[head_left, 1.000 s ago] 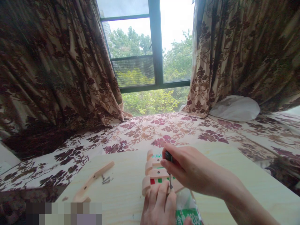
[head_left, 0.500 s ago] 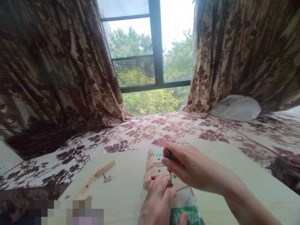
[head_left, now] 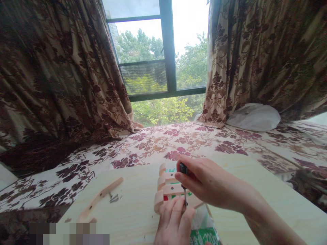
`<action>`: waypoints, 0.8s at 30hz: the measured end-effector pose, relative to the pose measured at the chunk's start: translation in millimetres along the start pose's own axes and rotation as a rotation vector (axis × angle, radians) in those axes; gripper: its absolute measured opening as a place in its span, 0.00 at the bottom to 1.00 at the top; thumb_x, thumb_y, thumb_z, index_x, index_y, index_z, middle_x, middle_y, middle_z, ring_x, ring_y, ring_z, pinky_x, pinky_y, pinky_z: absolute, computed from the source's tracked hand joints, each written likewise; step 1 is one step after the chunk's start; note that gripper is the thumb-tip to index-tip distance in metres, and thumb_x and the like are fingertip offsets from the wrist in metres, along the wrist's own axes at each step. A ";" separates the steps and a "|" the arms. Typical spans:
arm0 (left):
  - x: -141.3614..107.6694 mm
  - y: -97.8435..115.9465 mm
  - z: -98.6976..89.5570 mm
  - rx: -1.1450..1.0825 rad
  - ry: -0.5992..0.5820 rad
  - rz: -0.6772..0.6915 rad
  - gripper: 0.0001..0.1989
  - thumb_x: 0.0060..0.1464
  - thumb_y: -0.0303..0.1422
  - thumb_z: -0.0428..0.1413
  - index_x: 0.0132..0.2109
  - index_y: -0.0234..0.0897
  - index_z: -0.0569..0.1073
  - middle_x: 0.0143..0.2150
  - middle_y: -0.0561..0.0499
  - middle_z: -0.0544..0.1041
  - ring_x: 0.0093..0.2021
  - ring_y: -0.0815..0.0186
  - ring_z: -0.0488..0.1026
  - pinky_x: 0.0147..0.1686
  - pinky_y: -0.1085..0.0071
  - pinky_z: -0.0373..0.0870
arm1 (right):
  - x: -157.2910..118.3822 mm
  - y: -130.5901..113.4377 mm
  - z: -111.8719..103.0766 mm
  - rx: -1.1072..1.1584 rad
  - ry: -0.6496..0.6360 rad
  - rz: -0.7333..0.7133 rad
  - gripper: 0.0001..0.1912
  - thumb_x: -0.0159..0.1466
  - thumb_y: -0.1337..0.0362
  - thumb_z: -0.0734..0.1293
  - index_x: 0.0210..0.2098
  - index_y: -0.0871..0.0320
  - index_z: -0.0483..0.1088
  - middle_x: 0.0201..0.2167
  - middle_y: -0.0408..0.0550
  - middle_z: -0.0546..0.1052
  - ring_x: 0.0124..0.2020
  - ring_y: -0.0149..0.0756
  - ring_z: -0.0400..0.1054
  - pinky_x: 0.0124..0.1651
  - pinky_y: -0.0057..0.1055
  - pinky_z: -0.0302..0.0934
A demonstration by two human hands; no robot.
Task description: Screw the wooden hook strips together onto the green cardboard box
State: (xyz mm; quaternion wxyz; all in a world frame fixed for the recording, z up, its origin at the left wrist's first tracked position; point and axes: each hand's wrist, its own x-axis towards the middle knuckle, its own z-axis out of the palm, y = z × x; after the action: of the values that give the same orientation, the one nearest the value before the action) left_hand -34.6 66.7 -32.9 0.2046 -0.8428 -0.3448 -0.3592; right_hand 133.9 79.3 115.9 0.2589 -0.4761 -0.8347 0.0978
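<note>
My right hand (head_left: pixel 200 178) is closed around the black handle of a screwdriver (head_left: pixel 183 169). Its shaft points down, with the tip at a light wooden slat (head_left: pixel 195 200) close to my left fingers. My left hand (head_left: pixel 173 221) presses on that slat and steadies it, fingers bent together; part of the slat is hidden beneath them. Farther back lie similar wooden slats (head_left: pixel 176 189) with dark screw holes and rounded end pieces (head_left: pixel 158 200). Under them is a green and white printed package (head_left: pixel 204 234).
To the left on the pale wooden board (head_left: pixel 127 204) lie a curved wooden piece (head_left: pixel 102 195) with holes and several screws (head_left: pixel 114 198). Beyond are a floral cloth (head_left: pixel 153 143), a white plastic bag (head_left: pixel 254 117), curtains (head_left: pixel 63 68) and a window (head_left: pixel 168 51).
The view has shifted slightly. The screwdriver stays upright at the slat in my right hand. My left hand has shifted a little, and its thumb is now mostly out of view.
</note>
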 end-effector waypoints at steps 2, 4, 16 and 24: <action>-0.5 -4.0 0.4 0.087 -0.006 0.093 0.17 0.60 0.38 0.41 0.52 0.44 0.67 0.51 0.54 0.72 0.52 0.66 0.69 0.48 0.71 0.67 | -0.8 0.3 -0.1 0.005 -0.002 0.004 0.08 0.65 0.61 0.57 0.30 0.56 0.57 0.23 0.41 0.68 0.23 0.29 0.56 0.27 0.28 0.46; -1.4 -3.9 1.9 0.119 -0.001 0.107 0.20 0.59 0.41 0.42 0.55 0.40 0.65 0.52 0.52 0.72 0.53 0.64 0.68 0.49 0.69 0.66 | -1.6 0.2 -0.3 -0.001 -0.002 0.003 0.09 0.65 0.61 0.57 0.30 0.56 0.57 0.23 0.41 0.67 0.23 0.29 0.55 0.27 0.28 0.46; -2.5 5.0 8.1 0.058 0.071 0.027 0.26 0.57 0.46 0.43 0.55 0.35 0.64 0.53 0.44 0.70 0.58 0.57 0.61 0.55 0.62 0.60 | 0.6 -0.4 2.6 -0.016 0.036 0.003 0.09 0.65 0.61 0.57 0.29 0.57 0.57 0.23 0.42 0.68 0.24 0.30 0.57 0.27 0.28 0.47; 0.2 3.8 4.3 0.076 0.084 0.015 0.18 0.56 0.32 0.43 0.52 0.39 0.67 0.47 0.50 0.72 0.47 0.60 0.67 0.50 0.63 0.61 | 4.9 4.7 3.5 0.031 0.067 0.022 0.10 0.64 0.61 0.59 0.28 0.57 0.59 0.21 0.41 0.66 0.23 0.29 0.56 0.26 0.27 0.46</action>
State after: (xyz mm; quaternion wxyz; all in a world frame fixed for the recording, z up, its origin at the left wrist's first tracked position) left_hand -29.7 66.8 -36.0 0.2534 -0.8212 -0.3428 -0.3794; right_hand 133.5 86.2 112.6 0.2931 -0.4842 -0.8187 0.0973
